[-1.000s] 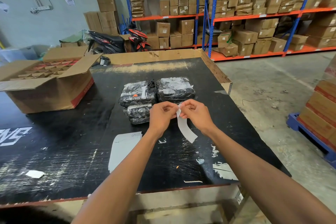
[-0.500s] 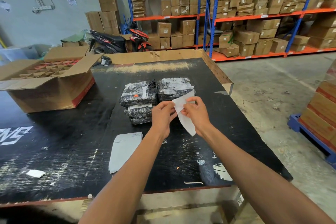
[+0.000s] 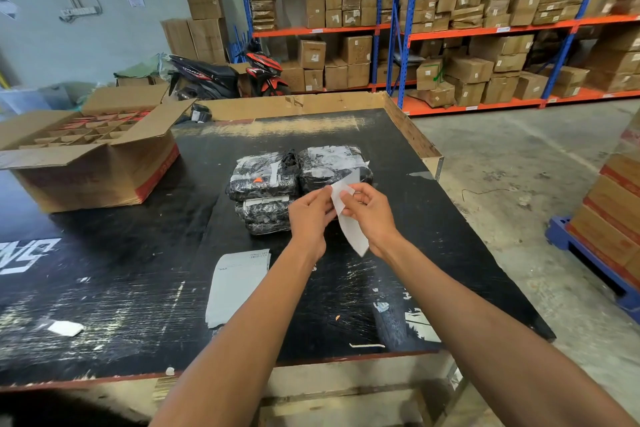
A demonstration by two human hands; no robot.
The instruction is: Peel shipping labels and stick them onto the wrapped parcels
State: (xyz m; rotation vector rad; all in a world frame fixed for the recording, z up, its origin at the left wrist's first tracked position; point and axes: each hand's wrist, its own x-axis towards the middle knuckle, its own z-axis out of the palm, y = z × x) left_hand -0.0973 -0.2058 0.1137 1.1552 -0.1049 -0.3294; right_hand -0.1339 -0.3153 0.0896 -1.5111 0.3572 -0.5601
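Observation:
A white shipping label hangs between my two hands just in front of the parcels. My left hand pinches its upper left edge. My right hand pinches it from the right, and the top corner is folded back. Black wrapped parcels sit on the black table: one at left, one at right, and a third in front of the left one. A label sheet lies flat on the table near my left forearm.
An open cardboard box with dividers stands at the table's left. A cardboard wall edges the table's back and right. Warehouse shelves full of cartons fill the background, with a scooter behind the table. A blue pallet with boxes is at right.
Both hands rose slightly toward the parcels with the label. The label's top end, first pinched narrow, has spread and then curled back as the hands work its upper edge.

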